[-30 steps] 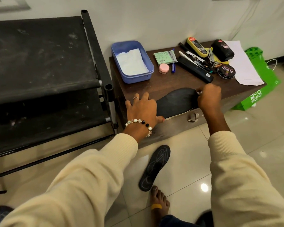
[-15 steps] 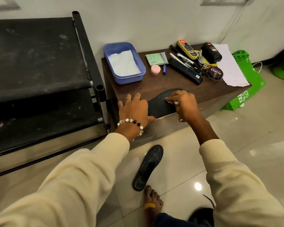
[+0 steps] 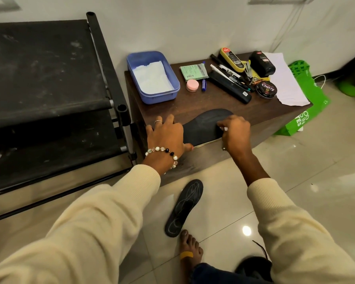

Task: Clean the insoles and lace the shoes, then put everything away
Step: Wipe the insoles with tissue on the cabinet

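**Now: both hands on the insole at the counter's front edge**

Down at the front edge, the left hand (image 3: pixel 166 134) lies flat with fingers spread, pressing the heel end of the black insole (image 3: pixel 203 126) against the counter (image 3: pixel 193 105); a ring sits on one finger and a beaded bracelet (image 3: pixel 164 153) circles the wrist. The right hand (image 3: pixel 235 133) is curled over the insole's toe half, fingers pinching something small and white (image 3: pixel 224 129); what it is cannot be made out. The insole lies lengthwise along the counter's near edge, between the two hands.

Further back on the counter stands a blue tub (image 3: pixel 152 76) holding white tissue, near the left end. Beside it lie a green card (image 3: pixel 194 71), a small pink jar (image 3: pixel 192 85) and a blue pen (image 3: pixel 203 84). To the right sits a cluster: black markers (image 3: pixel 230 73), a long black case (image 3: pixel 230 87), a yellow-and-black shoe shine sponge (image 3: pixel 232 59), a black polish bottle (image 3: pixel 261 63), a round Cherry polish tin (image 3: pixel 266 90) and a white sheet of paper (image 3: pixel 285 83).

On the tiled floor below, a second black insole (image 3: pixel 184 208) lies just ahead of a bare foot (image 3: pixel 190 247) with a yellow plaster. A black rack (image 3: pixel 49 89) stands left of the counter; a green bag (image 3: pixel 307 99) leans at its right end.
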A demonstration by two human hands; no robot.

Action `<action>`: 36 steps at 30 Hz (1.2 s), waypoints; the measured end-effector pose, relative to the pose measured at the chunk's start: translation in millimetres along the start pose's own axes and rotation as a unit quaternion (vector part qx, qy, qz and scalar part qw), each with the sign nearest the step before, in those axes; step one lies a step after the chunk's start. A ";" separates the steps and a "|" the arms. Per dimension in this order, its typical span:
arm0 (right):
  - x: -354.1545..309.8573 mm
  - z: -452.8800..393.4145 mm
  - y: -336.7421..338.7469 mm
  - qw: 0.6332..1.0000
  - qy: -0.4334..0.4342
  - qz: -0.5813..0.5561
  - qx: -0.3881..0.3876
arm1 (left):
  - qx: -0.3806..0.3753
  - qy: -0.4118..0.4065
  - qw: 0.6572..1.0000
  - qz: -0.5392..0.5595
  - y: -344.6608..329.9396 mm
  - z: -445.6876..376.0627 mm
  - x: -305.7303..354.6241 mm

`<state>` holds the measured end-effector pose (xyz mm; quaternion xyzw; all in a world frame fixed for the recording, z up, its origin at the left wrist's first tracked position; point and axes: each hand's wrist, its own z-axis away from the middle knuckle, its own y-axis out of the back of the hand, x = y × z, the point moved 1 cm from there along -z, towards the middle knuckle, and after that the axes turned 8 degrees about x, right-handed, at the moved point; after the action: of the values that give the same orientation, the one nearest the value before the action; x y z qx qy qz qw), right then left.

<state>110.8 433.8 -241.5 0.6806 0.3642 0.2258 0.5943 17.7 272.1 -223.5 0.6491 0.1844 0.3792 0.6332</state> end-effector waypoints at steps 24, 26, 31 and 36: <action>-12.0 21.2 9.5 0.996 0.055 -0.057 -0.033 | -0.008 -0.001 1.000 0.004 0.2 1.5 -0.7; -13.8 15.3 20.3 0.980 0.006 -0.185 -0.071 | -0.015 -0.008 1.000 0.001 1.5 1.0 -2.9; 9.3 -14.0 29.2 0.895 -0.268 -0.327 0.145 | -0.047 -0.021 0.999 -0.006 10.3 0.0 -10.8; 6.6 -22.8 8.1 0.932 -0.259 -0.215 0.136 | -0.076 -0.001 0.997 -0.019 13.9 4.2 -16.8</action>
<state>99.9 453.3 -230.0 0.6948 0.3623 -0.1434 0.6045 6.5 255.3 -214.1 0.5960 0.1668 0.3788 0.6881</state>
